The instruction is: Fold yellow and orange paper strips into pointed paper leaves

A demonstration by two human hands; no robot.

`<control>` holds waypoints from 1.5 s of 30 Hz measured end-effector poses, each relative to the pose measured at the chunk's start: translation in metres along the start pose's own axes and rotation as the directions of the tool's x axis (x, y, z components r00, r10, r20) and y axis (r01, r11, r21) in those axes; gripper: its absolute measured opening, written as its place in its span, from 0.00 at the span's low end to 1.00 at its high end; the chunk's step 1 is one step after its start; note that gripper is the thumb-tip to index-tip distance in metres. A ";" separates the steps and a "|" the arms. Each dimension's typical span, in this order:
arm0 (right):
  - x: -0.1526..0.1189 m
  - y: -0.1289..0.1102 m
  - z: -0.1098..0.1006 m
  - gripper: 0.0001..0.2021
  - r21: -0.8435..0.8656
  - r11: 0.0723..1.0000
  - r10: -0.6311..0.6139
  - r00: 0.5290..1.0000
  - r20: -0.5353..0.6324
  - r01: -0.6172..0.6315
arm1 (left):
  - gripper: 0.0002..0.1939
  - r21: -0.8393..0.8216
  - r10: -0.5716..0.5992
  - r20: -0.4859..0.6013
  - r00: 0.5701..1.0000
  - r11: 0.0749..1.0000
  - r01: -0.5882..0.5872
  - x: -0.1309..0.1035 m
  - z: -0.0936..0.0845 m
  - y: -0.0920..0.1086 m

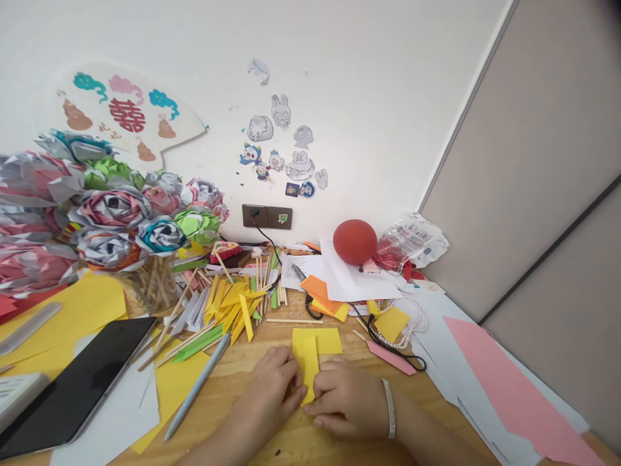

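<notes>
A narrow folded strip of yellow paper lies upright in front of me on the wooden table. My left hand grips its lower left edge between thumb and fingers. From the other side my right hand, with a beaded bracelet at the wrist, pinches the strip's lower end. The two hands' fingertips nearly meet there. Just behind the strip, partly under it, a wider yellow paper piece rests flat on the table.
Left of my hands are a grey pen, a black tablet and a pile of folded yellow strips. Paper flowers crowd the back left. A red balloon, orange paper and a black cable lie beyond.
</notes>
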State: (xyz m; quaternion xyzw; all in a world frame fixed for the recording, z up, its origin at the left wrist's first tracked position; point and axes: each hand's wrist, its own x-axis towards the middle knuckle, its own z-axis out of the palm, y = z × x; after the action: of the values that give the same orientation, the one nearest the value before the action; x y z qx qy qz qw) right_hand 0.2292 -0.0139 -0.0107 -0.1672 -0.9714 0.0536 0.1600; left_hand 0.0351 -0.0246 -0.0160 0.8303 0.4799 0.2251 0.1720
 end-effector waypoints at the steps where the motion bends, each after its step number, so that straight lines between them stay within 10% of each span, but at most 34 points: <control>1: 0.000 -0.001 0.000 0.08 -0.024 1.000 -0.006 1.000 0.018 0.007 | 0.04 0.001 -0.002 -0.001 1.000 1.000 0.002 0.000 0.000 0.000; 19: -0.011 0.015 -0.027 0.08 -0.160 0.969 0.198 0.978 0.063 -0.186 | 0.04 0.082 0.034 0.005 0.999 0.996 -0.035 -0.001 0.000 0.000; 30: 0.001 -0.005 -0.006 0.10 -0.078 0.997 0.013 0.986 0.169 0.000 | 0.04 0.136 -0.006 -0.008 1.000 0.991 0.007 -0.001 -0.002 -0.005; 34: 0.001 -0.004 -0.005 0.09 -0.080 0.997 0.002 0.994 0.113 0.007 | 0.09 0.217 -0.009 -0.169 0.986 0.975 0.046 0.001 -0.013 -0.018; 41: 0.002 0.000 0.005 0.05 0.007 1.000 -0.023 0.999 0.031 0.023 | 0.19 0.289 0.373 -0.075 0.925 0.896 -0.338 0.003 -0.018 -0.027; 45: 0.000 0.006 -0.001 0.07 -0.056 0.998 0.015 1.000 0.001 -0.015 | 0.14 0.351 0.385 -0.048 0.922 0.870 -0.345 0.001 -0.014 -0.025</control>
State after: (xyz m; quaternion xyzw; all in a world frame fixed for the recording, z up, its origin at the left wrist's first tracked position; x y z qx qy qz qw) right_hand 0.2317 -0.0083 -0.0105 -0.1789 -0.9713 0.0276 0.1542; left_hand 0.0106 -0.0110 -0.0166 0.9085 0.3545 0.2164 -0.0460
